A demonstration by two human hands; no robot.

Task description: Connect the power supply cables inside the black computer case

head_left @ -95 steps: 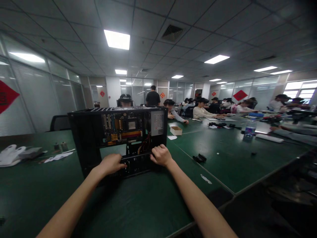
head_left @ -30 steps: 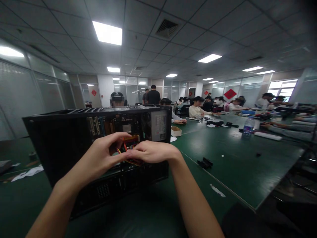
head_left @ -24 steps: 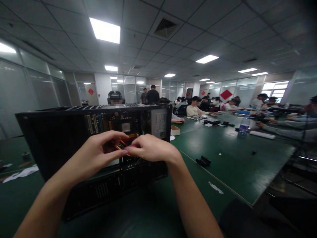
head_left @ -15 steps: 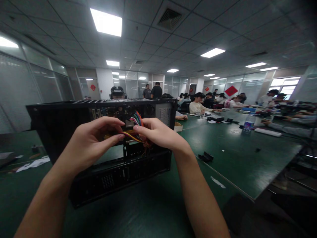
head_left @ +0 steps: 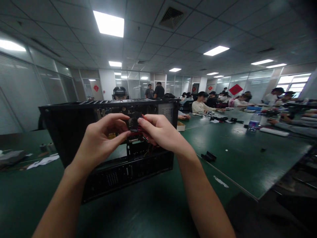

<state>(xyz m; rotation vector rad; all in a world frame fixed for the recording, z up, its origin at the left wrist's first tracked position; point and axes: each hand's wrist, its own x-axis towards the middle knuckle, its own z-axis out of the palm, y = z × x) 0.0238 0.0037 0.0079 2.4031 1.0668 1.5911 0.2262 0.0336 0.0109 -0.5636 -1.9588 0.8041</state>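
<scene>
A black computer case (head_left: 66, 132) stands on the green table with its open side facing me, circuit boards and a power supply showing inside. In front of that opening, both hands meet at a dark cable connector (head_left: 133, 124). My right hand (head_left: 158, 130) pinches its right side, the thumb in front, with red wires by the fingers. My left hand (head_left: 106, 134) curls its thumb and fingertips around the connector's left edge. Exactly how the left fingertips bear on it is partly hidden.
A black plastic piece (head_left: 208, 156) and a white scrap (head_left: 221, 181) lie on the table (head_left: 237, 155) to the right. Farther off stands a water bottle (head_left: 254, 122). Paper (head_left: 43, 162) lies at left. Several people sit along the table.
The bundle of coloured wires that stood up between my hands has turned out of sight, and the dark connector now faces me there. The view has shifted slightly left.
</scene>
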